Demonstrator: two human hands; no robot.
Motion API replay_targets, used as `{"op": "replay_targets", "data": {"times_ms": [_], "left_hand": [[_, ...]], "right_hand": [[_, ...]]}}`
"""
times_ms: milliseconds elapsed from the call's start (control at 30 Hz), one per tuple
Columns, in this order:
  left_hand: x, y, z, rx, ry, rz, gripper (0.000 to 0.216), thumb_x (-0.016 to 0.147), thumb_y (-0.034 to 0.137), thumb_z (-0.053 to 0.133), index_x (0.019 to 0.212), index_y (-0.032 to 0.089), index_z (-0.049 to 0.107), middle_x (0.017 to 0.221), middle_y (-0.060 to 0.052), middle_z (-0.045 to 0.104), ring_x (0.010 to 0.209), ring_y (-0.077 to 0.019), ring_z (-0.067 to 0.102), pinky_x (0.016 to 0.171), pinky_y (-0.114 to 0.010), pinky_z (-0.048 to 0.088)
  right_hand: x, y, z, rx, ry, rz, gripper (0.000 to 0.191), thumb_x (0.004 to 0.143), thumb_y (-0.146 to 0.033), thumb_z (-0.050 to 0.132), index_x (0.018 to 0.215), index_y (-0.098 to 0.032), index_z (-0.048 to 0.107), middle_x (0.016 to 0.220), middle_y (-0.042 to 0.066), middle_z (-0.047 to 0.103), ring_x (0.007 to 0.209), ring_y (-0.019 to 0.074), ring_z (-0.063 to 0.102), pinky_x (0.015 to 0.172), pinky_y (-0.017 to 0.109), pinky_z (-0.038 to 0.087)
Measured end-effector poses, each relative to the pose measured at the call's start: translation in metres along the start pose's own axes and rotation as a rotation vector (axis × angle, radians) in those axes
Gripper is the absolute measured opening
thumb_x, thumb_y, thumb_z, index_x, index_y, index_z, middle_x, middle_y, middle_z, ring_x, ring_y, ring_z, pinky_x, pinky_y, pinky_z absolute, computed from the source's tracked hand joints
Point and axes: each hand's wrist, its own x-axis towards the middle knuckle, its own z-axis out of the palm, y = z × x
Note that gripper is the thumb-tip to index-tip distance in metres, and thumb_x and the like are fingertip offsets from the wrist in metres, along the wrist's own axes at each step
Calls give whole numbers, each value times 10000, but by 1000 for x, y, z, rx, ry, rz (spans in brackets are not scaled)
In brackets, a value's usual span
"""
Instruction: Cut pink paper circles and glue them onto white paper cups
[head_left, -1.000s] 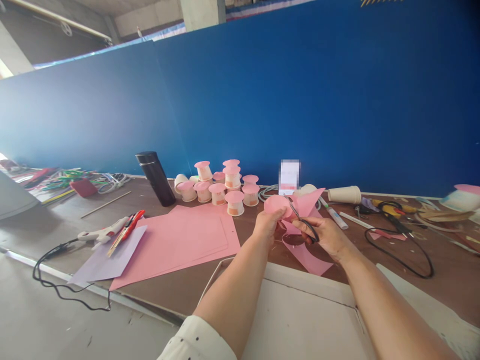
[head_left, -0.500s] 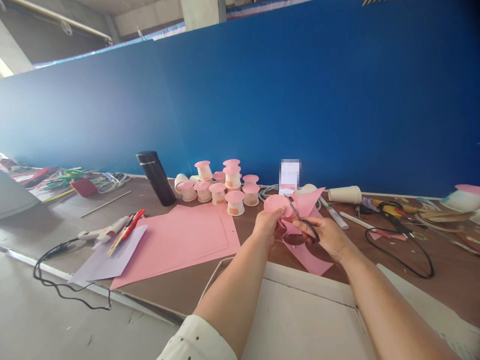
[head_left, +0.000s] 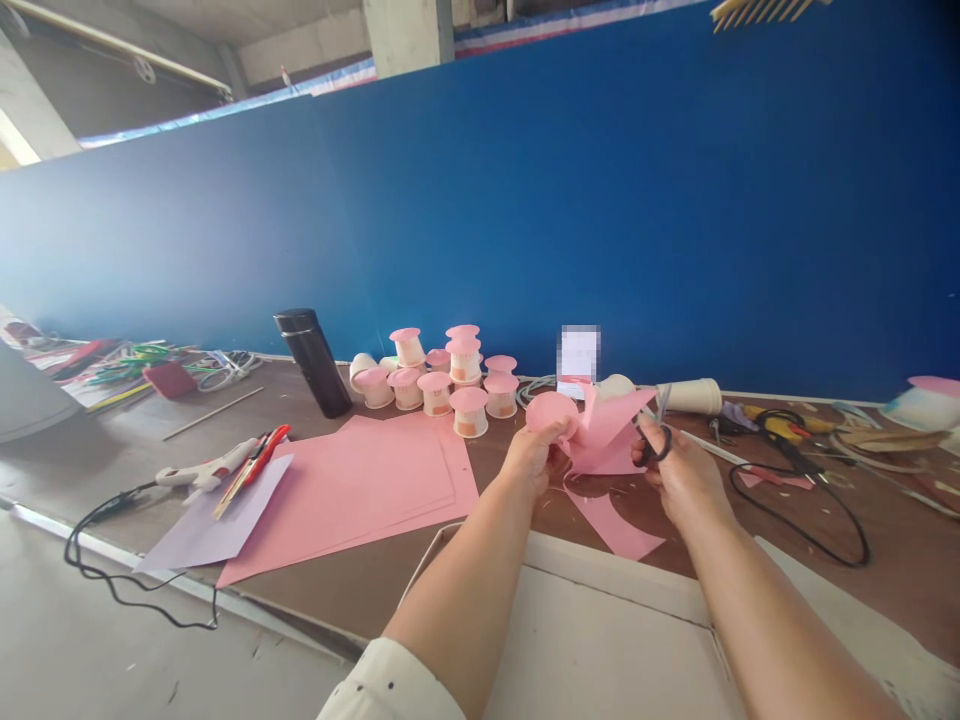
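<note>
Pinched in my left hand [head_left: 534, 458] is a round piece of pink paper [head_left: 551, 410]. A larger pink paper piece [head_left: 611, 435] with a cut, folded edge spreads to its right; whether it is still joined to the round piece I cannot tell. My right hand [head_left: 686, 475] is closed round the dark handles of scissors [head_left: 655, 443], whose blades point up, apart from the round piece. Below the hands lies a curved pink offcut [head_left: 619, 525] on the brown table.
Paper cups with pink discs [head_left: 469, 412] stand grouped by the blue panel [head_left: 525, 200]. Left are pink sheets [head_left: 360, 490], a utility knife [head_left: 251, 470], a glue gun [head_left: 202, 470] and a black flask [head_left: 313, 362]. A white box [head_left: 607, 630] sits in front; cables [head_left: 840, 500] lie right.
My right hand has drawn the scissors away to the right, off the pink paper. The larger pink piece now hangs more spread out; my left hand stays nearly in place.
</note>
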Motion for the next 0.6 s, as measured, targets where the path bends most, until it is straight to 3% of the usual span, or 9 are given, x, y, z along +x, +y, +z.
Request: {"op": "replay_targets", "data": {"times_ms": [100,267,467,600], "left_hand": [[-4,0,1,-6,-73,34,279,637,251,833,760,102,631,627,-32,588,505,-60,454,472,-193,332],[-7,-1,3,-8,-81,6,282,615,230,842,757,87,646,660,-51,601,538,-72,479,488,-206,326],[-6,-4,2,42,-105,3,306,598,243,854,787,88,670,667,-47,605,528,-75,465,493,-220,315],[-7,-7,-1,88,-176,-6,375,584,264,861,873,89,698,717,-62,633,554,-101,487,514,-244,344]], "right_hand": [[0,-1,0,32,21,27,441,668,-604,744,762,-206,579,633,18,605,546,136,528,399,214,255],[-7,0,8,38,-175,147,365,653,-511,773,698,-199,590,578,12,584,500,126,514,366,210,216],[-9,-1,12,44,-134,244,293,685,-471,746,704,-216,604,626,55,638,497,144,542,354,214,183],[-8,3,12,128,-215,341,272,657,-406,768,643,-211,579,552,32,591,463,118,480,358,209,199]]}}
